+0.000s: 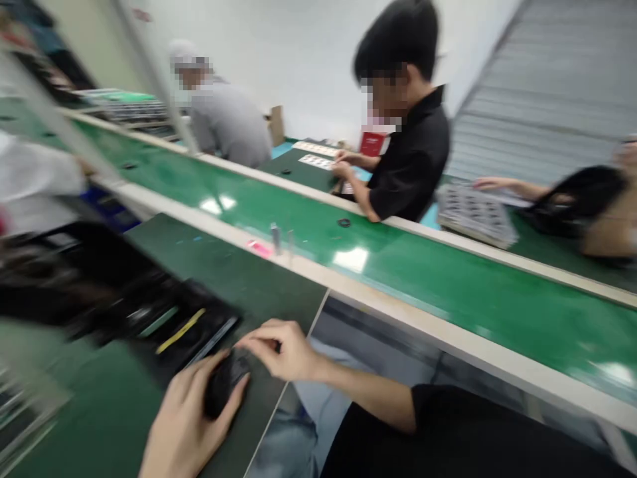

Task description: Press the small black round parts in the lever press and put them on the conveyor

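Observation:
My left hand (186, 415) is curled around a small black rounded part (226, 385), thumb on the near side and fingers on the far side. The picture is blurred, so the part's exact kind does not show. At the part's upper edge, my right hand (286, 348) has thumb and forefinger pinched together; whatever lies between the fingertips is too small to make out. Just beyond both hands sits a black tray (213, 309) holding dark pieces, with a yellow strip (180, 330) across it.
A green conveyor belt (423, 285) with pale rails runs beyond my worktable (269, 285), carrying a small black ring (344, 223). Co-workers sit across it, one in a black shirt (413, 153), another in grey (229, 119). Stacked trays (475, 216) stand at the right.

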Demonstrator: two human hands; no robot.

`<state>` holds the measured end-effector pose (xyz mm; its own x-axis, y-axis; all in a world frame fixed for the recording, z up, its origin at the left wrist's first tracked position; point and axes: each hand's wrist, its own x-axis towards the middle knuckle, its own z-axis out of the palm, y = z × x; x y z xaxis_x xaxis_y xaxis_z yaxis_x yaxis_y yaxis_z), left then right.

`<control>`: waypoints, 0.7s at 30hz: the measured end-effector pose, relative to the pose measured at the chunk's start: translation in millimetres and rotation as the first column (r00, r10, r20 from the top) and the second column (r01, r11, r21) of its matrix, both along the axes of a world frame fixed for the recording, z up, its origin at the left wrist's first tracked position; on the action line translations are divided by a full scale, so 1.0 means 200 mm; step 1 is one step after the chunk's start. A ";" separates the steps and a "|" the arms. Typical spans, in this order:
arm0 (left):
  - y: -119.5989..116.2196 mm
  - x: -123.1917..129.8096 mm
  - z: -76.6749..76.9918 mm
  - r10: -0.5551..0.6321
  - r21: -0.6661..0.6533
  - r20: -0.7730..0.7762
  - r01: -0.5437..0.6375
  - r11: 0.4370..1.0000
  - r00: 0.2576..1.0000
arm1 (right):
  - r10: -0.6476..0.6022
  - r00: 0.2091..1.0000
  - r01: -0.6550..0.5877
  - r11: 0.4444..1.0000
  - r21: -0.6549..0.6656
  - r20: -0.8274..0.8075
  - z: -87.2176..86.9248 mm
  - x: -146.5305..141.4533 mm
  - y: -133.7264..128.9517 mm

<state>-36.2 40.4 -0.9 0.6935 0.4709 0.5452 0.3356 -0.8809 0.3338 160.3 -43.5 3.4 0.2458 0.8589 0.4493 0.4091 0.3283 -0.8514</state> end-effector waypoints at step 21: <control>-0.19 0.09 0.02 0.132 -0.369 -0.110 -0.164 0.915 0.985 | 0.295 0.953 -0.290 0.954 -0.080 0.067 0.08 0.08 0.48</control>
<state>-18.5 1.6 3.7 0.6343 0.7304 0.2534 0.4920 -0.6342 0.5964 176.3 51.6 19.2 -0.0543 0.9173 0.3946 0.3696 0.3855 -0.8454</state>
